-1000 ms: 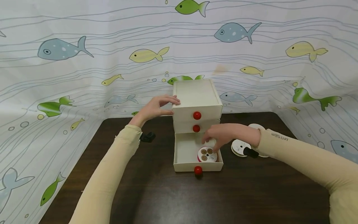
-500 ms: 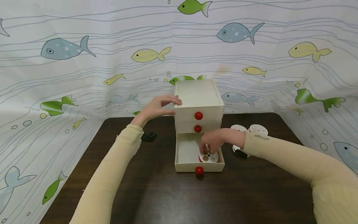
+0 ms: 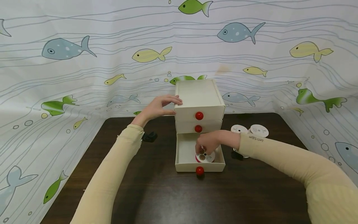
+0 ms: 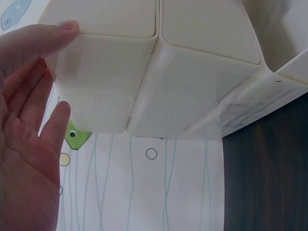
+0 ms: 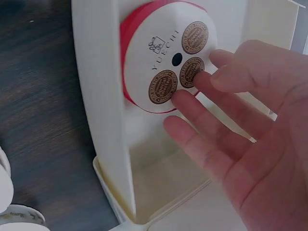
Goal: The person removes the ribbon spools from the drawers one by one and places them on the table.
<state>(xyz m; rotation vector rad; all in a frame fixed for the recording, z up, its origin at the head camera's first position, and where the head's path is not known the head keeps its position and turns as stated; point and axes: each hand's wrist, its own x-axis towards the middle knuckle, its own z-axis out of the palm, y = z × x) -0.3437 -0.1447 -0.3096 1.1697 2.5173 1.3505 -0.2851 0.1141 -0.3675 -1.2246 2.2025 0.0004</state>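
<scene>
A white ribbon spool (image 3: 206, 157) with a red ribbon edge and round brown stickers lies in the pulled-out bottom drawer (image 3: 185, 159) of a small white drawer cabinet (image 3: 198, 93). My right hand (image 3: 208, 141) reaches down into that drawer. In the right wrist view, the fairly straight fingertips of my right hand (image 5: 231, 106) touch the face and rim of the ribbon spool (image 5: 161, 53). My left hand (image 3: 156, 107) rests at the cabinet's upper left edge. In the left wrist view, the thumb of my left hand (image 4: 31, 115) lies along the edge, with its fingers loosely spread beside it.
Several white spools (image 3: 258, 130) lie on the dark table (image 3: 167, 196) right of the cabinet, partly behind my right sleeve. Red knobs (image 3: 199, 115) stick out from the drawer fronts. A fish-patterned sheet (image 3: 112, 46) stands behind and around the table.
My right hand has lowered onto the ribbon spool, and both have shifted a little left within the drawer. My left hand stays at the cabinet's edge.
</scene>
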